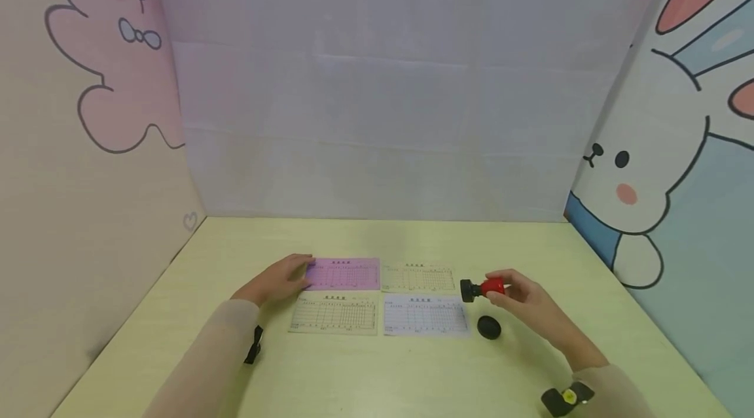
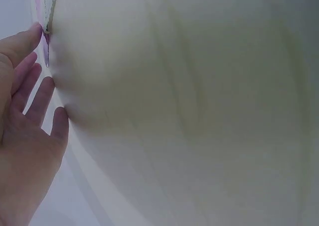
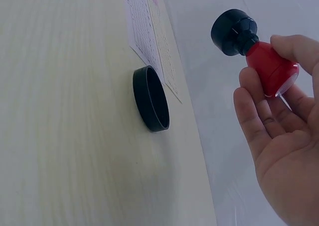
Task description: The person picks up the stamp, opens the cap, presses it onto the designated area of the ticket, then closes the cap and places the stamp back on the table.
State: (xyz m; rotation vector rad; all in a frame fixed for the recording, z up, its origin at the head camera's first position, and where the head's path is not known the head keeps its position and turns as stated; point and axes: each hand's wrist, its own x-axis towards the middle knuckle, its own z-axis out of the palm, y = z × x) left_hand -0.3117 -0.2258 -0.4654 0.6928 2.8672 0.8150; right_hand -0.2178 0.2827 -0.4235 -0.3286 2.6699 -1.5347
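In the head view, my left hand rests at the left edge of a purple printed form slip, fingers fairly straight. The left wrist view shows that hand's thumb at the slip's edge and its fingertips on the table. My right hand pinches a stamp by its red handle. Its black head points left, raised above the table. Below it lies a round black cap, its hollow side showing in the right wrist view. A pale yellow-green form lies right of the purple one.
Nearer me are a cream form on the left and a pale lilac form on the right. The light wooden table is bounded by a white back sheet and side panels printed with a bear and a rabbit.
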